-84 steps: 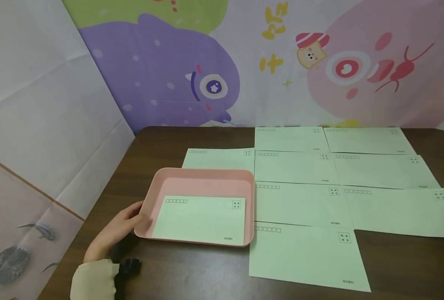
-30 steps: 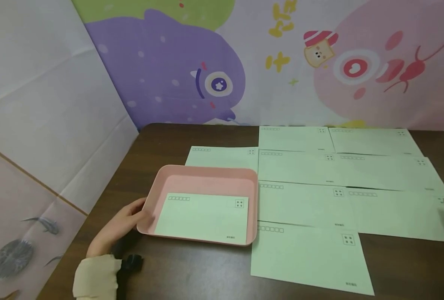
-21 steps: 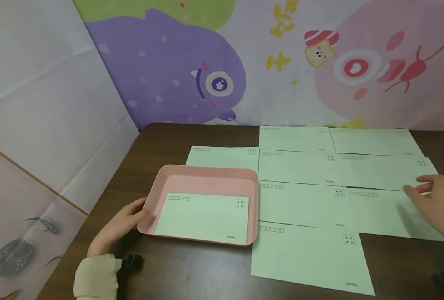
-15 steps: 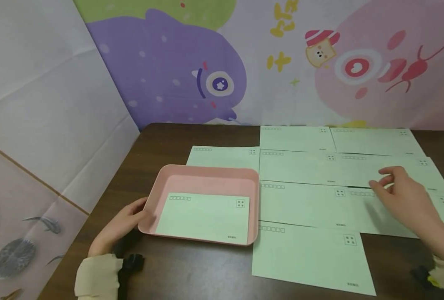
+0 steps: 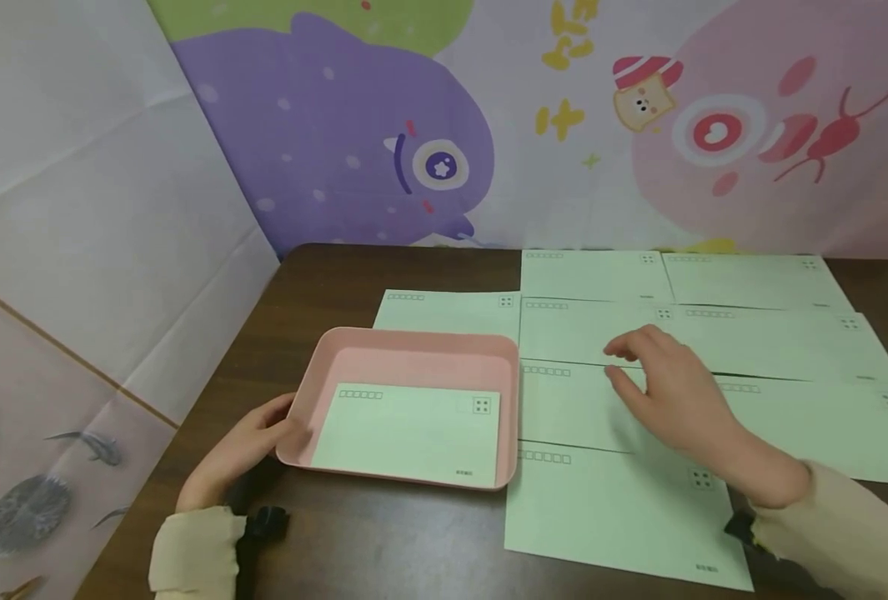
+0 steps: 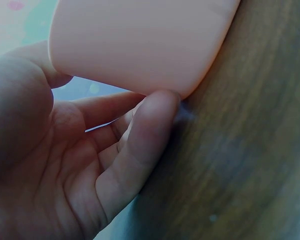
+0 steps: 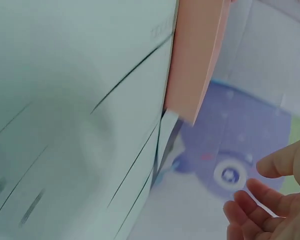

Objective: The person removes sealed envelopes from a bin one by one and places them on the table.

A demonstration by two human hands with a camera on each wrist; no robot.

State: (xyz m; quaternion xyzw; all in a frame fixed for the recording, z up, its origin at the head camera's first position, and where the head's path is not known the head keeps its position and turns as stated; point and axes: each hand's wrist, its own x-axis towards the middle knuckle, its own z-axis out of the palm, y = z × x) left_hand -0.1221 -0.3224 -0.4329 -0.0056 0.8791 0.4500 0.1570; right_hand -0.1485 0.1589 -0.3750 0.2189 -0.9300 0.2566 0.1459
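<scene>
My left hand (image 5: 247,448) grips the left side of a pink tray (image 5: 423,363), thumb over the rim. The left wrist view has its fingers (image 6: 149,125) at the tray's corner (image 6: 130,45). A pale green envelope (image 5: 413,433) lies in the tray, printed with a row of small boxes. Over the envelopes on the table, just right of the tray, hovers my right hand (image 5: 676,400). Its fingers are loosely bent, thumb apart, holding nothing. Under it, an envelope (image 5: 571,408) is partly covered. The right wrist view shows the same loose fingers (image 7: 262,212).
More envelopes lie in rows on the brown table (image 5: 383,542): a front one (image 5: 609,517), several behind, and one (image 5: 444,310) partly hidden by the tray. A cartoon-printed cloth (image 5: 368,125) hangs along the back edge, and a pale cloth (image 5: 98,167) stands left.
My right hand has come in from the right edge and moved left across the envelopes toward the tray. The left hand keeps its hold on the tray; the envelopes look unmoved.
</scene>
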